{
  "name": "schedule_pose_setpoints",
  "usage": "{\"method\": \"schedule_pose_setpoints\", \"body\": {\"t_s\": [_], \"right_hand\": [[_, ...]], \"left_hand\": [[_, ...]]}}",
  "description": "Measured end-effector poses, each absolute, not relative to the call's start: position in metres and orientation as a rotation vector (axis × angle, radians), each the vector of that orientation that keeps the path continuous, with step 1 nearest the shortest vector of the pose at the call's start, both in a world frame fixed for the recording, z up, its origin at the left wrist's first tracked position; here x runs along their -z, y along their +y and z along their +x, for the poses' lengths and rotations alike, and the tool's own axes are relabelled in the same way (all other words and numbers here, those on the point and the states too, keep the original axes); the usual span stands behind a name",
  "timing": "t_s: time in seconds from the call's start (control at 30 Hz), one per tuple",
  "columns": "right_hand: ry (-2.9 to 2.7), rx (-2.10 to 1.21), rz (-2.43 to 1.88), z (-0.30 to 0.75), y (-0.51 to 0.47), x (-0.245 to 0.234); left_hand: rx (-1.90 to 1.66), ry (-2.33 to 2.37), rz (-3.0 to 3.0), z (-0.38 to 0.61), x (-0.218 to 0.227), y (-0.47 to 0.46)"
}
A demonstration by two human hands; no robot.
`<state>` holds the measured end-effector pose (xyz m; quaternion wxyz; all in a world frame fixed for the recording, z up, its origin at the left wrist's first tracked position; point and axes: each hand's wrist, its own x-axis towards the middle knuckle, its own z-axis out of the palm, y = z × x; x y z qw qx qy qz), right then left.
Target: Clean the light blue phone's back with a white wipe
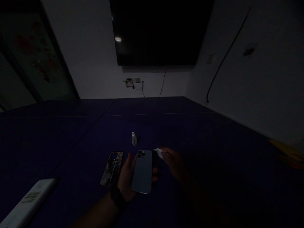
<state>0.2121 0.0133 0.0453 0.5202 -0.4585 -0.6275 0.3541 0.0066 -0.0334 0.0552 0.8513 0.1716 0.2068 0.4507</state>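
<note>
A blue-grey smartphone (142,174) lies back side up across my left hand (127,177), whose fingers wrap around its edges. The phone's camera lenses are at its upper left corner. To its right, my right hand (173,161) pinches a crumpled white tissue (159,153), held apart from the phone. Left of my left hand, a patterned phone case (112,169) rests on the dark blue surface. A small clear bottle with a white cap (134,139) stands upright just beyond the phone.
On the near left lies a long white packet (30,202). A yellow item (287,150) sits at the far right edge. Beyond the dark blue surface (190,129), wall sockets (135,80) with cables are below a large dark television (161,31). The room is dim.
</note>
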Motion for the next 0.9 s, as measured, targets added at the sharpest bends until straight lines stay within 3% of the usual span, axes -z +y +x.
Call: {"method": "schedule_pose_setpoints", "body": {"t_s": [0.3, 0.9], "right_hand": [[-2.082, -0.294, -0.650, 0.202, 0.029, -0.045], [-2.373, -0.222, -0.466, 0.198, 0.031, -0.049]], "left_hand": [[-0.988, 0.406, 0.284, 0.011, -0.040, -0.045], [-1.088, 0.626, 0.279, 0.023, -0.029, -0.043]]}}
